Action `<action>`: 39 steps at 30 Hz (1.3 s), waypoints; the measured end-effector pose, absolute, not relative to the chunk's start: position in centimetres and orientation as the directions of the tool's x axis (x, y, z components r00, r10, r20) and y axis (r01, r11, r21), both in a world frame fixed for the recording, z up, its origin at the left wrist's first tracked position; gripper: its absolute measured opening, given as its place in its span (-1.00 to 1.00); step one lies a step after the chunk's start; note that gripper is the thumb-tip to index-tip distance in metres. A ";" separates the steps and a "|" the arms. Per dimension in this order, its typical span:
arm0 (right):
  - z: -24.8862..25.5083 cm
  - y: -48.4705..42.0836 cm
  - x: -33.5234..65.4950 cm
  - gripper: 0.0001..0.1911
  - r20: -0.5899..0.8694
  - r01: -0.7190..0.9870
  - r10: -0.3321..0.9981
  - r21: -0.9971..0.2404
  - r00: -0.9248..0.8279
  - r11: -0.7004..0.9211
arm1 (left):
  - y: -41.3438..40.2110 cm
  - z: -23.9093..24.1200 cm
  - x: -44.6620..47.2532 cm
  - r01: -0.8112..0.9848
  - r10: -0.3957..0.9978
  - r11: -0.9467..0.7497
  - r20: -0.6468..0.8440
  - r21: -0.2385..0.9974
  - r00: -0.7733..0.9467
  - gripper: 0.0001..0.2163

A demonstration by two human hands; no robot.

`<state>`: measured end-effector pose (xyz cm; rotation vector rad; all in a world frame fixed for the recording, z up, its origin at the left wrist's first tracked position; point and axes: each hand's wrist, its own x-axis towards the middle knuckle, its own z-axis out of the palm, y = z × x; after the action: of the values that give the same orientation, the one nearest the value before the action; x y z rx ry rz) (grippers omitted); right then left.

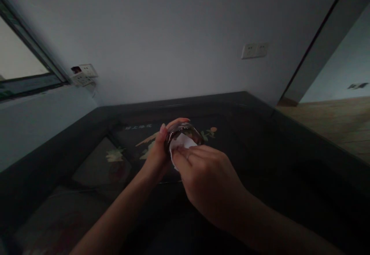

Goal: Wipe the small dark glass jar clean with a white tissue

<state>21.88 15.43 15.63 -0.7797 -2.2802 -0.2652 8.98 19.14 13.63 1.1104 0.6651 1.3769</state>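
My left hand is wrapped round a small clear glass, held tilted above a dark table. My right hand is closed on a white tissue and presses it into the mouth of the glass. The light is dim, so the lower part of the glass is hidden behind my fingers. Both forearms reach in from the bottom of the view.
The dark table has a glass top with a flower picture under it. It stands in a corner against pale walls. Wall sockets are behind, more sockets by a window on the left. A wooden floor lies right.
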 end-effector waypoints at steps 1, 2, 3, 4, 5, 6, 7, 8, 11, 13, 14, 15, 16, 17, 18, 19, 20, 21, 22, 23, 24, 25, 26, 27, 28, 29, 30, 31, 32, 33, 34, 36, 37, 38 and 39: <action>15.7 15.4 21.9 -0.76 0.681 0.612 0.432 0.030 -0.591 0.790 | 19.1 13.9 8.9 -0.429 0.973 -0.086 0.169 0.899 0.160 -0.60; 15.8 15.3 22.1 -0.78 0.675 0.611 0.408 0.081 -0.615 0.787 | 19.1 14.0 8.9 -0.438 0.978 -0.015 0.104 0.899 0.180 -0.61; 15.9 15.4 22.2 -0.79 0.663 0.601 0.388 0.118 -0.640 0.790 | 19.0 14.1 8.8 -0.445 0.979 0.056 0.038 0.894 0.200 -0.62; 16.0 15.4 22.4 -0.80 0.648 0.586 0.373 0.142 -0.664 0.798 | 19.0 14.2 8.8 -0.450 0.976 0.123 -0.025 0.885 0.218 -0.63; 16.2 15.5 22.6 -0.80 0.635 0.568 0.359 0.156 -0.684 0.808 | 19.0 14.2 8.7 -0.455 0.969 0.178 -0.076 0.872 0.234 -0.63; 16.3 15.6 22.8 -0.81 0.625 0.552 0.348 0.162 -0.699 0.818 | 19.0 14.2 8.7 -0.459 0.963 0.219 -0.114 0.861 0.245 -0.63; 16.4 15.6 23.0 -0.81 0.620 0.541 0.342 0.160 -0.706 0.826 | 19.1 14.2 8.7 -0.461 0.958 0.243 -0.138 0.854 0.249 -0.63; 16.5 15.7 23.0 -0.81 0.624 0.538 0.343 0.150 -0.703 0.830 | 19.1 14.2 8.7 -0.460 0.957 0.249 -0.145 0.852 0.250 -0.63; 16.4 15.7 22.8 -0.78 0.659 0.561 0.400 0.042 -0.637 0.827 | 19.2 14.0 8.6 -0.448 0.972 0.155 -0.056 0.880 0.226 -0.61; 16.2 15.4 22.3 -0.74 0.656 0.566 0.495 -0.124 -0.570 0.815 | 19.3 13.8 8.6 -0.423 0.978 0.019 0.070 0.906 0.195 -0.56; 16.1 15.3 22.1 -0.73 0.641 0.549 0.551 -0.232 -0.534 0.803 | 19.3 13.7 8.6 -0.406 0.976 -0.057 0.136 0.912 0.168 -0.54; 16.0 15.1 21.9 -0.71 0.616 0.515 0.608 -0.352 -0.501 0.782 | 19.3 13.6 8.5 -0.389 0.971 -0.133 0.199 0.911 0.133 -0.53; 16.0 15.0 21.7 -0.70 0.585 0.459 0.660 -0.477 -0.471 0.750 | 19.3 13.4 8.5 -0.373 0.962 -0.206 0.257 0.905 0.091 -0.53; 15.9 14.9 21.5 -0.69 0.552 0.384 0.705 -0.594 -0.444 0.707 | 19.4 13.3 8.6 -0.356 0.949 -0.278 0.313 0.892 0.043 -0.53; 16.0 14.9 21.5 -0.70 0.518 0.293 0.745 -0.700 -0.421 0.652 | 19.4 13.1 8.6 -0.337 0.929 -0.351 0.371 0.874 -0.005 -0.54; 16.0 14.8 21.4 -0.71 0.476 0.191 0.780 -0.791 -0.407 0.582 | 19.4 12.9 8.6 -0.314 0.902 -0.422 0.429 0.851 -0.048 -0.54; 16.1 14.9 21.4 -0.74 0.432 0.075 0.807 -0.863 -0.402 0.499 | 19.4 12.7 8.7 -0.288 0.871 -0.486 0.483 0.825 -0.085 -0.53; 16.2 14.9 21.4 -0.76 0.387 -0.051 0.832 -0.915 -0.398 0.401 | 19.3 12.5 8.7 -0.259 0.840 -0.542 0.530 0.800 -0.118 -0.53; 16.3 14.9 21.4 -0.78 0.339 -0.180 0.853 -0.940 -0.396 0.290 | 19.3 12.3 8.8 -0.229 0.809 -0.588 0.570 0.776 -0.146 -0.52; 16.3 14.9 21.3 -0.78 0.291 -0.304 0.871 -0.937 -0.396 0.175 | 19.3 12.1 9.0 -0.205 0.782 -0.623 0.600 0.755 -0.168 -0.52; 16.4 14.9 21.3 -0.77 0.244 -0.413 0.886 -0.908 -0.393 0.067 | 19.2 12.0 9.1 -0.193 0.762 -0.647 0.620 0.737 -0.186 -0.52; 16.4 14.8 21.2 -0.74 0.207 -0.503 0.898 -0.864 -0.389 -0.019 | 19.2 11.8 9.3 -0.192 0.748 -0.663 0.633 0.724 -0.198 -0.53; 16.4 14.7 21.1 -0.70 0.180 -0.568 0.908 -0.819 -0.379 -0.075 | 19.1 11.6 9.5 -0.198 0.739 -0.673 0.640 0.713 -0.209 -0.53; 16.4 14.5 21.0 -0.67 0.163 -0.608 0.913 -0.786 -0.375 -0.109 | 19.1 11.5 9.7 -0.211 0.733 -0.680 0.643 0.702 -0.221 -0.54; 16.4 14.3 21.0 -0.66 0.159 -0.632 0.916 -0.765 -0.369 -0.122 | 19.1 11.3 9.8 -0.228 0.729 -0.684 0.643 0.693 -0.234 -0.54; 16.4 14.2 20.9 -0.65 0.159 -0.638 0.918 -0.760 -0.363 -0.120 | 19.1 11.2 10.0 -0.243 0.726 -0.688 0.640 0.684 -0.251 -0.54; 16.4 14.0 20.9 -0.66 0.163 -0.624 0.918 -0.773 -0.362 -0.109 | 19.1 11.1 10.1 -0.251 0.723 -0.691 0.636 0.678 -0.270 -0.54; 16.4 13.9 20.9 -0.68 0.178 -0.592 0.916 -0.803 -0.360 -0.077 | 19.1 11.0 10.2 -0.254 0.720 -0.693 0.631 0.675 -0.289 -0.53; 16.4 13.8 20.9 -0.71 0.208 -0.534 0.909 -0.845 -0.362 -0.019 | 19.0 11.0 10.2 -0.258 0.720 -0.693 0.623 0.673 -0.306 -0.53; 16.5 13.7 21.0 -0.74 0.252 -0.451 0.895 -0.890 -0.367 0.065 | 18.9 11.0 10.2 -0.262 0.724 -0.688 0.615 0.677 -0.312 -0.53; 16.6 13.6 21.2 -0.76 0.307 -0.347 0.876 -0.921 -0.372 0.175 | 18.8 11.1 10.2 -0.268 0.735 -0.676 0.602 0.687 -0.312 -0.53; 16.9 13.4 21.6 -0.76 0.427 -0.115 0.814 -0.902 -0.393 0.417 | 18.5 11.2 10.2 -0.286 0.767 -0.640 0.570 0.713 -0.295 -0.53; 17.0 13.4 21.7 -0.76 0.476 -0.014 0.778 -0.856 -0.411 0.517 | 18.3 11.3 10.2 -0.298 0.782 -0.621 0.552 0.725 -0.288 -0.53; 17.1 13.3 21.9 -0.77 0.512 0.070 0.741 -0.801 -0.435 0.594 | 18.1 11.4 10.2 -0.305 0.804 -0.594 0.530 0.744 -0.270 -0.53; 17.2 13.3 22.1 -0.79 0.537 0.137 0.707 -0.743 -0.461 0.655 | 17.9 11.5 10.2 -0.305 0.827 -0.561 0.508 0.769 -0.241 -0.52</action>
<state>22.06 13.34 17.23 -0.6591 -1.9640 0.7910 10.23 17.95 11.54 1.2315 0.6889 1.8874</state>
